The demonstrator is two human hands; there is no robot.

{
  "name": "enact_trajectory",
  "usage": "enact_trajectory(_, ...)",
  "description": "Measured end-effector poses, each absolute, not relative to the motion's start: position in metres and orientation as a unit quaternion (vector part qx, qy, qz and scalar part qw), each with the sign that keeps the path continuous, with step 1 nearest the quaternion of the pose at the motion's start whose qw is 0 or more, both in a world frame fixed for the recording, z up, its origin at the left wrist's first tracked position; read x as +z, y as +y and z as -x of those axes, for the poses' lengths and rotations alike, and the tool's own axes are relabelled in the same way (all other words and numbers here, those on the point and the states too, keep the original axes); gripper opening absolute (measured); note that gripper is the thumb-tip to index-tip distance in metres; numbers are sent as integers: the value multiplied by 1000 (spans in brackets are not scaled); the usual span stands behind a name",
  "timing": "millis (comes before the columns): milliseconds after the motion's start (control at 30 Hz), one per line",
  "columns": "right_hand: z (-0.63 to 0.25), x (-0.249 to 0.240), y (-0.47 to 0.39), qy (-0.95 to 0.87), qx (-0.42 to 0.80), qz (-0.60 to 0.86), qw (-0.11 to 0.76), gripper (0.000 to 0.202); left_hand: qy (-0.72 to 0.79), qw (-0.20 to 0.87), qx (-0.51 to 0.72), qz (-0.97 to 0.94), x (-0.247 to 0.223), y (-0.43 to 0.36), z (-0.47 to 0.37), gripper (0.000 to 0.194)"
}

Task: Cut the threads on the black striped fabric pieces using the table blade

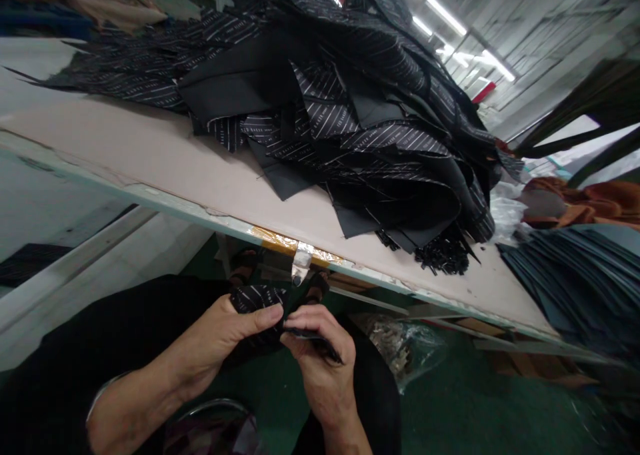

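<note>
Below the table edge, my left hand (pixel 225 331) pinches a black fabric piece (pixel 257 297) with white diagonal lines and lettering, its thumb pressed on top. My right hand (pixel 323 358) is closed just beside it, fingertips close to the left thumb. A thin dark strip (pixel 316 338) runs through the right fingers; whether it is part of the fabric or a small tool I cannot tell. Right above both hands, a whitish metal tab (pixel 301 263) juts from the table edge, held by shiny brown tape (pixel 273 237).
A large heap of black printed fabric pieces (pixel 330 108) covers much of the pale table (pixel 165 151). Small black bits (pixel 443 255) lie by its front right. Stacked dark panels (pixel 565 281) and brown fabric (pixel 595 201) are at right. A clear plastic bag (pixel 400 348) lies on the floor.
</note>
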State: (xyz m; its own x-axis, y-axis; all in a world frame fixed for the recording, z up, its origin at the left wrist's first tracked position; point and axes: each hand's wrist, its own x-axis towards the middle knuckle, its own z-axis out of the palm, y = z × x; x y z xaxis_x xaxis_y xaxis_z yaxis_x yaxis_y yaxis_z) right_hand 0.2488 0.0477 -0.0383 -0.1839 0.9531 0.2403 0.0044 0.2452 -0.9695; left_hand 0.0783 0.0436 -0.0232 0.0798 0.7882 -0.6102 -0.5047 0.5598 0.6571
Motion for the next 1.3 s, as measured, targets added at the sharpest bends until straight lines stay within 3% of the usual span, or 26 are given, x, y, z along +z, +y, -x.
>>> enact_trajectory(67,-248,-40,48,-573,511,381,515,4,502,727,454,-119,-21,46,-79,47)
enact_trajectory(233,-236,-40,52,-402,643,428,492,29,450,753,459,-141,-18,51,-82,40)
enact_trajectory(533,-225,-34,57,-304,714,404,484,30,454,731,479,-173,-14,54,-83,30)
enact_trajectory(767,-220,-31,61,-244,674,455,528,38,472,724,469,-184,-19,58,-82,23)
enact_trajectory(1300,-223,-38,68,-288,667,473,499,42,494,717,459,-176,-19,63,-82,24)
